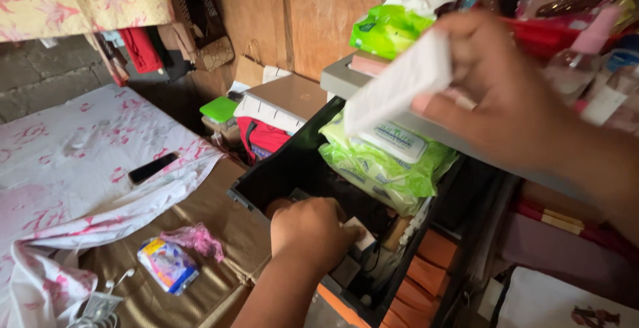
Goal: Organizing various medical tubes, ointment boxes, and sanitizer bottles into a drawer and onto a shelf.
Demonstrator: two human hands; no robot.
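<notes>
The person was partway through sorting an open black drawer (293, 168) at the centre of the frame. The right hand (512, 95), at the upper right, had its grip closed on a flat white packet (399, 81), held above the drawer and tilted. The left hand (313, 231), low in the centre, reached down inside the drawer, its fingers curled on a small white box (363, 233).

By my judgement the hands were lifting things out or shifting them about; the next move would call for a steady hold on the packet while the left hand worked free of the clutter around it.

The drawer held two green packs of wipes (379, 161) stacked against its upper right side, with small items, hard to make out, at its lower end. Orange boxes (429, 268) sat just beside it at the lower right.
</notes>
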